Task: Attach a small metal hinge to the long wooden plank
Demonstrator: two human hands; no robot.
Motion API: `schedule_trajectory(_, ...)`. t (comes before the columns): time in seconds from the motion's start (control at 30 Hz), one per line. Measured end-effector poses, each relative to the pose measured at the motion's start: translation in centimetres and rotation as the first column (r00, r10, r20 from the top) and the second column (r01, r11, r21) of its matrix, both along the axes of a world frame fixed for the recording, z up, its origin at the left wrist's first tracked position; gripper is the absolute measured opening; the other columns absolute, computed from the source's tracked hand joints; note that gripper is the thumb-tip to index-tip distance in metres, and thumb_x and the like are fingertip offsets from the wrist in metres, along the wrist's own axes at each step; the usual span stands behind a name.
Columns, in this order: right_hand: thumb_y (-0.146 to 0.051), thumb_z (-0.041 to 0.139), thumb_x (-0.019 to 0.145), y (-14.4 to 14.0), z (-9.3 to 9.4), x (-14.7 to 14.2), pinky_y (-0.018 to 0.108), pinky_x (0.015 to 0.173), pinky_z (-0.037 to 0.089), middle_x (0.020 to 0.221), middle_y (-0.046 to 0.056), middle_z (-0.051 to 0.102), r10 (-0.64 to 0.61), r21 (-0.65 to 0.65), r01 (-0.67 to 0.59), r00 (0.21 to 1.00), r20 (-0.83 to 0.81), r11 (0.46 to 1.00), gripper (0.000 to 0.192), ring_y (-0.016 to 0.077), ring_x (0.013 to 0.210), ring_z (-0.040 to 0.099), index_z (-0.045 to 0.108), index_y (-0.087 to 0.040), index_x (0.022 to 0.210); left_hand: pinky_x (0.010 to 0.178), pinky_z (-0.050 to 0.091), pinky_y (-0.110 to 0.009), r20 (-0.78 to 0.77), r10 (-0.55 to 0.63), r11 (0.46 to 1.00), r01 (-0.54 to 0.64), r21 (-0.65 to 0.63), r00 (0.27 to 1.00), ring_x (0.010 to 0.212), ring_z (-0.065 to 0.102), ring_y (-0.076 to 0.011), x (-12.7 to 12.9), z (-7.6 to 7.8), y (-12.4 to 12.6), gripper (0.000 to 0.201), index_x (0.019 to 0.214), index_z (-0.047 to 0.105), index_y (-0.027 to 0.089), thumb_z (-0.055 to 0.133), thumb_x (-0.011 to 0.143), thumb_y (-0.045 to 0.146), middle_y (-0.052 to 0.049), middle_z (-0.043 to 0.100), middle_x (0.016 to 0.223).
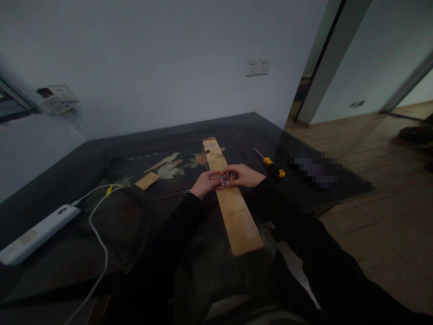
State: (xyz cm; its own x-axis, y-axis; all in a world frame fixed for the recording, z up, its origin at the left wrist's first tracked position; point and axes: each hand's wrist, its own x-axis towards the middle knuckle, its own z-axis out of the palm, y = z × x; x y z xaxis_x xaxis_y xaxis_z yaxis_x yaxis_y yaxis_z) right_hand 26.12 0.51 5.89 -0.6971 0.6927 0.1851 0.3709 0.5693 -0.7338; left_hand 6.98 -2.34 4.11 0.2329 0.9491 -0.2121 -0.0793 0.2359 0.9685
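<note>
A long wooden board (237,212) lies on the dark table and juts past its front edge towards me. My left hand (207,183) and my right hand (244,175) meet above the middle of the board. Between their closed fingers is a cluster of small shiny metal pieces (224,180), too small and blurred to name. Both hands appear to grip it, and the fingers partly cover it. To the right of my right hand, a screwdriver (274,168) with a yellow and black handle rests on the table.
A short wood piece (148,180) lies on the dark table (189,216), left of the board. Further left is a white power strip (39,232) with a white cable (101,243). A pixelated object (313,169) sits at the right, and a wall (162,67) stands behind.
</note>
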Motion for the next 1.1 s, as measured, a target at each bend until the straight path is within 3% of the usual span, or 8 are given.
schedule_trajectory(0.43,-0.022,0.072,0.073,0.0,-0.3,-0.2,0.028,0.073,0.050,0.091,0.006,0.068,-0.017,-0.066,0.015,0.999,-0.036,0.998,0.045,0.0132,0.077,0.063,0.063,-0.010,0.115,0.063,0.057,-0.023,0.028,0.068,0.997,-0.067,-0.025,0.997,0.061,0.069,-0.0122,0.4,0.3,-0.2,0.027,0.094,0.064,0.007,0.075,0.071,0.001,-0.006,0.073,0.072)
schedule_trajectory(0.73,-0.021,0.076,0.068,0.2,-0.5,-0.4,0.027,0.074,0.052,0.089,0.006,0.071,-0.045,-0.235,0.019,0.993,-0.105,0.972,0.045,0.0134,0.077,0.066,0.066,-0.011,0.111,0.065,0.058,-0.023,0.041,0.064,0.996,-0.062,-0.061,0.997,0.063,0.070,-0.0128,0.5,1.1,-0.7,0.028,0.094,0.066,0.007,0.077,0.069,0.001,-0.007,0.074,0.075)
schedule_trajectory(0.87,-0.021,0.077,0.067,0.1,0.0,-0.2,0.030,0.081,0.053,0.096,0.008,0.072,-0.046,-0.299,-0.001,0.987,-0.152,0.954,0.046,0.0146,0.083,0.067,0.065,-0.010,0.110,0.067,0.058,-0.024,0.073,0.068,0.996,-0.064,-0.057,0.995,0.063,0.070,-0.0130,0.4,1.4,-0.8,0.026,0.096,0.065,0.006,0.073,0.072,0.000,-0.008,0.073,0.076)
schedule_trajectory(1.1,-0.020,0.076,0.066,0.0,0.0,0.1,0.032,0.085,0.052,0.096,0.006,0.071,-0.010,-0.330,-0.052,0.983,-0.183,0.942,0.046,0.0149,0.085,0.067,0.065,-0.012,0.110,0.072,0.059,-0.028,0.048,0.075,0.996,-0.072,-0.048,0.996,0.064,0.070,-0.0138,0.5,0.9,-0.7,0.028,0.097,0.065,0.007,0.075,0.071,0.003,-0.007,0.073,0.075)
